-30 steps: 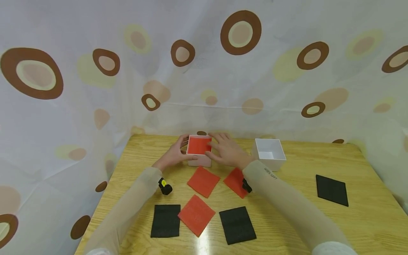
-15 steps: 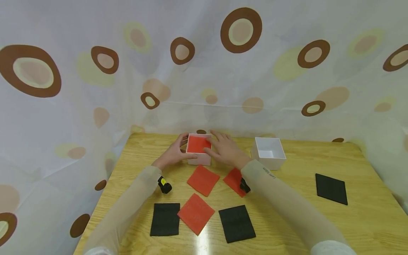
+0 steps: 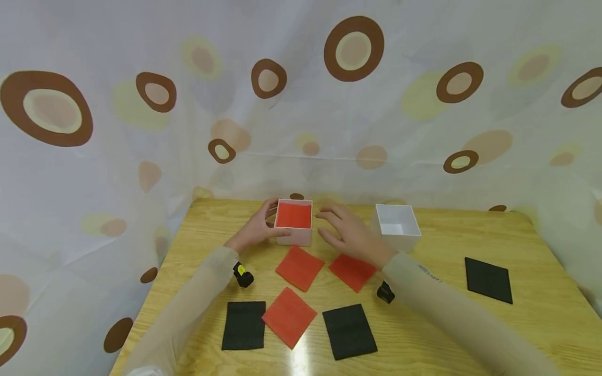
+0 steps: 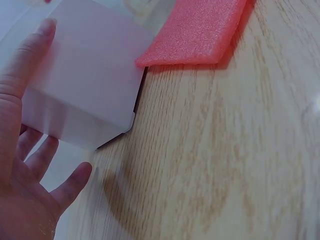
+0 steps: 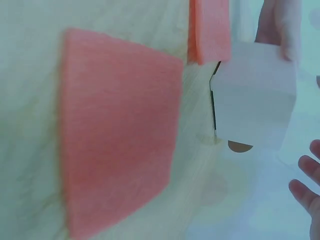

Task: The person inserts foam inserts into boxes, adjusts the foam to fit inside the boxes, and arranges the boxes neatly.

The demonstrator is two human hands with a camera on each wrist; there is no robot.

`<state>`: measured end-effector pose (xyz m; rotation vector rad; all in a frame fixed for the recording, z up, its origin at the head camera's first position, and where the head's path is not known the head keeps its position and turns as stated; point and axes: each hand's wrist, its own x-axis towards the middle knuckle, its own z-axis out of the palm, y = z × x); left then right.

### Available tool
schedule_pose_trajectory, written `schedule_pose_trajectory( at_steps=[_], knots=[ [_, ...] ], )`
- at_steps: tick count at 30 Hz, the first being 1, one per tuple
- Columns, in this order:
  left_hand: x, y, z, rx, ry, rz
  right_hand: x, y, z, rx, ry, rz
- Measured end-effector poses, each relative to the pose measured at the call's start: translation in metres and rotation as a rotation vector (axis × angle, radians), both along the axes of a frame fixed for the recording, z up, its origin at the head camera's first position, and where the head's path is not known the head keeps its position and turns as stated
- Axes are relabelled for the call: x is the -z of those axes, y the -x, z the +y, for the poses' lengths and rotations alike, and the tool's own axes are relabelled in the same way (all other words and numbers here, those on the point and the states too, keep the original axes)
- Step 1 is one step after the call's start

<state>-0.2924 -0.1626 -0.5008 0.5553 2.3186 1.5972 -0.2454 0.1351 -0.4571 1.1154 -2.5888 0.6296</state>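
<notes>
My left hand (image 3: pixel 256 228) holds a white box (image 3: pixel 294 237) at its left side, thumb along the front wall and fingers round the side and back. Inside the box lies a red foam square (image 3: pixel 293 215), a little below the rim. In the left wrist view the thumb (image 4: pixel 30 62) lies against the box wall (image 4: pixel 85 70). My right hand (image 3: pixel 350 232) hovers just right of that box, apart from it, fingers loosely bent and holding nothing. Below the right hand lies another red foam square (image 3: pixel 351 271), seen large in the right wrist view (image 5: pixel 122 130).
A second white box (image 3: pixel 398 241) stands to the right, with nothing visible inside. Two more red squares (image 3: pixel 300 267) (image 3: pixel 289 317) lie in front of the left box. Black squares (image 3: pixel 243 325) (image 3: pixel 350 331) lie nearer, another black square (image 3: pixel 489 280) far right. A patterned curtain (image 3: pixel 301 115) borders the wooden table.
My right hand has drawn back from over the left box toward the right, uncovering more of the red square beneath it. The left hand stays on the box.
</notes>
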Motion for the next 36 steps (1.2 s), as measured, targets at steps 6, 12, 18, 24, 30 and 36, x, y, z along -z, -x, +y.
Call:
schedule_pose_trajectory(
  at_steps=[6,12,18,24,30,36],
  knots=[
    [-0.001,0.000,0.000,-0.002,0.000,0.004,-0.004,-0.030,0.027,0.022,0.027,-0.067],
    [0.000,0.001,-0.001,0.001,0.009,0.002,0.002,-0.058,0.055,0.048,0.052,-0.094],
    [0.001,0.001,0.001,-0.010,0.006,-0.003,0.021,-0.080,0.079,0.131,0.027,-0.132],
    [0.003,0.002,0.001,-0.015,-0.001,-0.007,0.041,-0.095,0.093,0.195,0.044,-0.234],
    [0.002,0.001,0.001,-0.015,-0.003,-0.011,0.061,-0.099,0.093,0.258,0.063,-0.158],
    [0.000,-0.002,0.002,-0.012,0.005,-0.007,0.066,-0.101,0.091,0.362,-0.007,-0.186]
  ],
)
